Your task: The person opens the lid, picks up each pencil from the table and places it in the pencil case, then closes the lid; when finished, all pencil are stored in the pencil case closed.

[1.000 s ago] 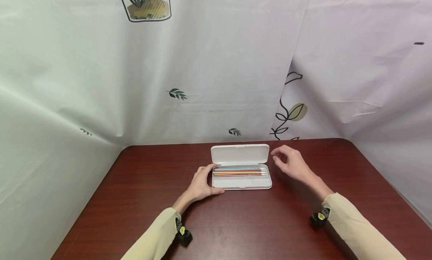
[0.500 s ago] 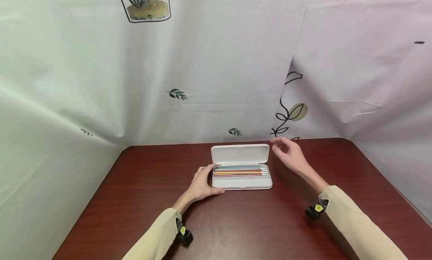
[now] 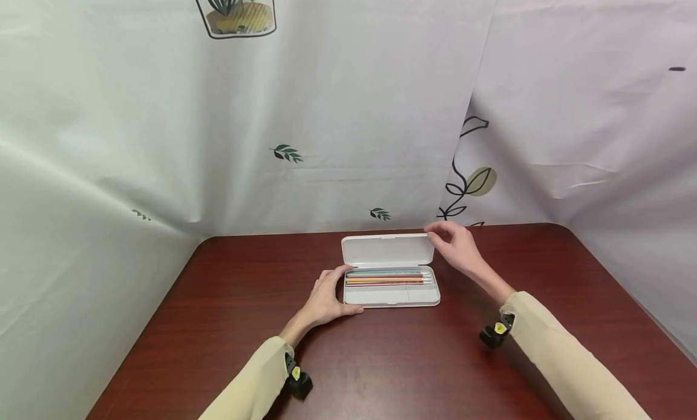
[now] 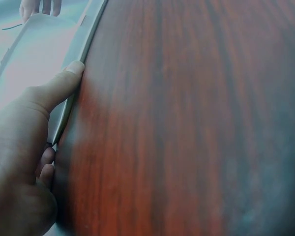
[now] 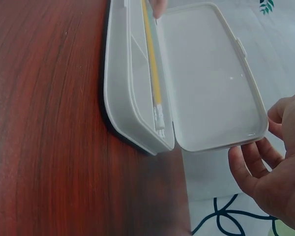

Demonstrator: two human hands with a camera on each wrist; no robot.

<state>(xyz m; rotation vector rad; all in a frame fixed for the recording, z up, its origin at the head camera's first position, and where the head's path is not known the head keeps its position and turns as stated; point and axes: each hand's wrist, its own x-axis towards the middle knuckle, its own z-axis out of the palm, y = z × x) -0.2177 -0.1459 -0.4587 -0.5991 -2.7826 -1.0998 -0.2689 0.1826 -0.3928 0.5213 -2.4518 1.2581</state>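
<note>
A white pencil case (image 3: 376, 296) lies near the far edge of the table, its lid (image 3: 385, 250) raised at the back. Several coloured pencils (image 3: 388, 279) lie lengthwise in the rear compartment; the front compartments show bare white plastic. My left hand (image 3: 325, 297) grips the left end of the case, thumb along the front side and fingers toward the back corner. At the lid's upper right corner, my right hand (image 3: 457, 247) holds the edge between thumb and fingers. The right wrist view shows the fingertips of my right hand (image 5: 280, 162) around that lid corner.
The dark red-brown wooden table (image 3: 392, 371) reaches back to a pale cloth backdrop (image 3: 348, 105) printed with leaves. Each wrist carries a small black camera (image 3: 298, 383) below a beige sleeve (image 3: 250, 377).
My right hand has moved up and then left, from beside the case to the lid's upper right corner, and now holds it. My left hand and the case have stayed put.
</note>
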